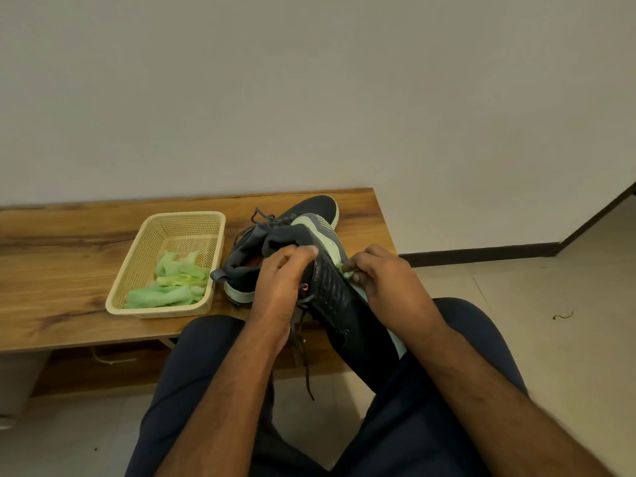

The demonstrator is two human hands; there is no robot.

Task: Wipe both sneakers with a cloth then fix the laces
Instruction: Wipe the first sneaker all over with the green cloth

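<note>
Left hand (280,280) grips held sneaker (339,304) at collar to steady it; right hand (382,277) pinches green cloth (346,271) against its sole edge, wiping. Second sneaker (306,210) sits behind.

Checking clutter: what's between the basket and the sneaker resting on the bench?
Head view: only a narrow strip of bare bench separates the basket from the resting sneaker. Its heel loop nearly reaches the basket's rim.
</note>
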